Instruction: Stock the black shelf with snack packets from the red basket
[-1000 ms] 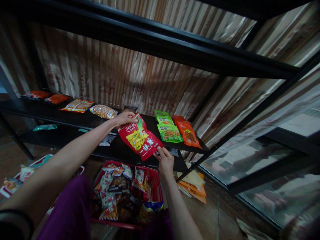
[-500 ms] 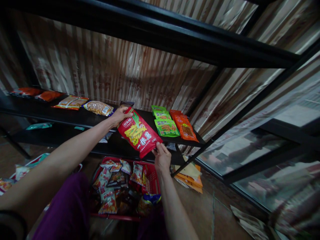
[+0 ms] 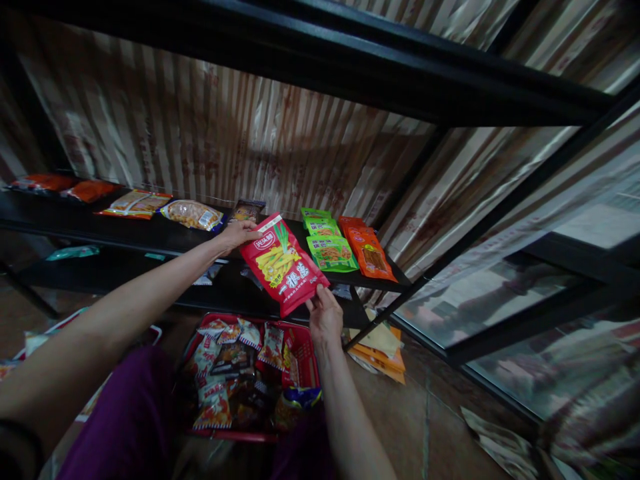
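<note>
A red snack bag [image 3: 285,265] with yellow sticks and a green onion printed on it is held tilted between my two hands, in front of the black shelf [image 3: 145,233]. My left hand [image 3: 239,235] pinches its upper left corner. My right hand [image 3: 325,312] grips the lower right corner, thumb on the front. Behind the bag, a dark brown packet [image 3: 247,211] lies on the shelf, partly covered. Right of the bag are green snack packets [image 3: 331,252] and orange packets [image 3: 373,255]. Below my hands stands a red basket [image 3: 304,353] filled with snack bags.
Further left on the shelf lie a clear-fronted snack bag [image 3: 193,215], an orange-edged packet [image 3: 136,203] and orange bags [image 3: 90,191]. A lower shelf [image 3: 125,277] holds a few packets. Orange and tan paper [image 3: 383,353] lies on the floor beside the rack's leg.
The red bag has shifted slightly right and turned flatter toward me. My left hand's hold on the corner has moved a little, uncovering more of the dark packet behind.
</note>
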Available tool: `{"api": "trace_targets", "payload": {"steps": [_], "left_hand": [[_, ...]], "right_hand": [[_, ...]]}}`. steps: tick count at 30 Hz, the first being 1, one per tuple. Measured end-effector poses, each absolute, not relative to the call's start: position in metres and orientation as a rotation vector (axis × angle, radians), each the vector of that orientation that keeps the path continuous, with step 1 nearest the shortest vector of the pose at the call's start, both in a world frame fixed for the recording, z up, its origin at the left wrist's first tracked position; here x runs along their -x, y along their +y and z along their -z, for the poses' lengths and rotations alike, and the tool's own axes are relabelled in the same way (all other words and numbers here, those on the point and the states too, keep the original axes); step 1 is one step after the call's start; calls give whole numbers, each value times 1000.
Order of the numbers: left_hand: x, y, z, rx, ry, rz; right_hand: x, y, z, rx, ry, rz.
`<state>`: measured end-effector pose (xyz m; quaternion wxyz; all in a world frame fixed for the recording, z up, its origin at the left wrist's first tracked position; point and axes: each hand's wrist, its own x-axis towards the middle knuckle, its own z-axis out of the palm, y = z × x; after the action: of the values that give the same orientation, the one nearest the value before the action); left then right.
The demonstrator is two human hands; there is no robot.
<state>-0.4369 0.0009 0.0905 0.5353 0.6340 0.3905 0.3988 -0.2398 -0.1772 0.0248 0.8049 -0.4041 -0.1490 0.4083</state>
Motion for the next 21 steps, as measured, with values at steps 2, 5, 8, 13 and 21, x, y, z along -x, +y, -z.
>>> {"api": "trace_targets", "payload": {"steps": [2,5,8,13,21], "left_hand": [[433,-8,-82,-1657,1045,-1064],[422,-36,-73,-1752,1262,-1340],[411,-67,-71,-1391,949,-1208],[405,-86,-77,-697,392,-983],[416,-82,-79,-456,298,-995]], "right_hand": [[244,-175,-23,910,-365,-798],[253,-173,-25,1054,-613,-525],[264,-177,-30,1149,-1102,-144],[278,-186,-26,1128,-1706,242],[283,-188,-14,1179,-1903,490]]}}
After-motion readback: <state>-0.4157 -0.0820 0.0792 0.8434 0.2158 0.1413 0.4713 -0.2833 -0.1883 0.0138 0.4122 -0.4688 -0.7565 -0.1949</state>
